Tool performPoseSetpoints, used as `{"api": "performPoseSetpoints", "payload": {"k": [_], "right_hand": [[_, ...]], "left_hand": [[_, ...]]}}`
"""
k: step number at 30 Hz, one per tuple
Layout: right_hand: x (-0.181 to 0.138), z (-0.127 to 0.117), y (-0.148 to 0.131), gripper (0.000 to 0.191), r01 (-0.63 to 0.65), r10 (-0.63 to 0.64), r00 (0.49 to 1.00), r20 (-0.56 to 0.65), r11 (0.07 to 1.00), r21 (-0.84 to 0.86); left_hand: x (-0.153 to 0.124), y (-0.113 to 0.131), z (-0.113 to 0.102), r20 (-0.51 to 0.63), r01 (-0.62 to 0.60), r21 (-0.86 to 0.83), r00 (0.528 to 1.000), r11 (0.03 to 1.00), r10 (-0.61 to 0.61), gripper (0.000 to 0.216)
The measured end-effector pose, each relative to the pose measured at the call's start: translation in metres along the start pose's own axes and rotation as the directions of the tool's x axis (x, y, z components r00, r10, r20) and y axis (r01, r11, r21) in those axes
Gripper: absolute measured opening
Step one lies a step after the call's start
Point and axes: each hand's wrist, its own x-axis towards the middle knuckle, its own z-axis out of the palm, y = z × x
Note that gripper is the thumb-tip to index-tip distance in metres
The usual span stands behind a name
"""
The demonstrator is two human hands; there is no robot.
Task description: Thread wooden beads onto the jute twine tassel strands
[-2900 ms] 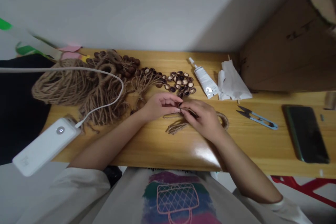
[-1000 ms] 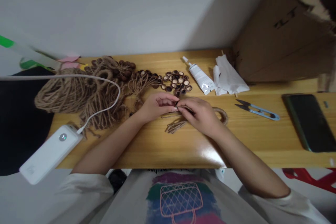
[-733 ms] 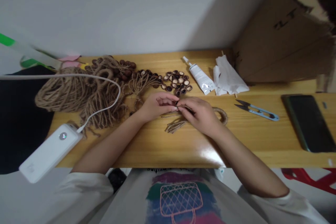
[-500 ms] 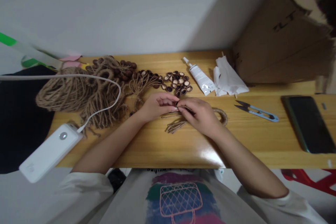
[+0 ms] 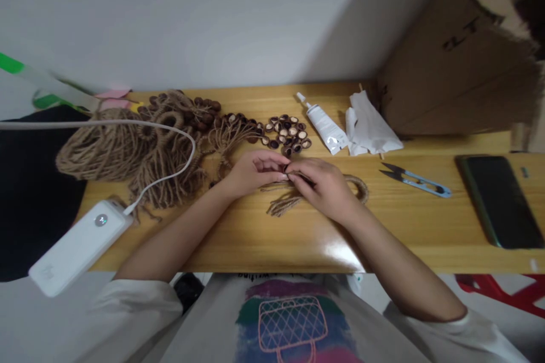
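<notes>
My left hand [image 5: 252, 173] and my right hand [image 5: 321, 184] meet fingertip to fingertip over the table. Between them is a small dark nut shell half [image 5: 286, 168], pinched by the left thumb and fingers. My right hand is closed on a strand of jute cord, and its fingers hide much of it. Under the right hand lies a brown jute cord piece, with a frayed tassel end [image 5: 283, 204] to the left and a wrapped loop [image 5: 361, 187] to the right. Just behind the fingers are several halved nut shells [image 5: 293, 131], some with pale insides.
Jute cord bundles [image 5: 106, 144] and whole nuts [image 5: 208, 113] lie left, beside a white power bank [image 5: 80, 249] with its cable [image 5: 187, 167]. Behind and right are a glue tube [image 5: 327, 127], white tissue [image 5: 372, 127], blue thread snips [image 5: 417, 180], a phone [image 5: 498, 201] and a cardboard box [image 5: 451, 62].
Almost nothing differs. Both hands keep the same pinch at the same spot, and the whole view has shifted very slightly.
</notes>
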Motion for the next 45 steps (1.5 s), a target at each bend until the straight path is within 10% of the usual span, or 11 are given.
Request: {"api": "performPoseSetpoints", "payload": {"k": [45], "right_hand": [[-0.0011,-0.0026,-0.0028,0.01,-0.018,0.018,1.0,0.004,0.999,0.037]], "left_hand": [[-0.0003,0.0027,0.0007,0.0,0.003,-0.021,1.0,1.0,-0.003,0.032]]}}
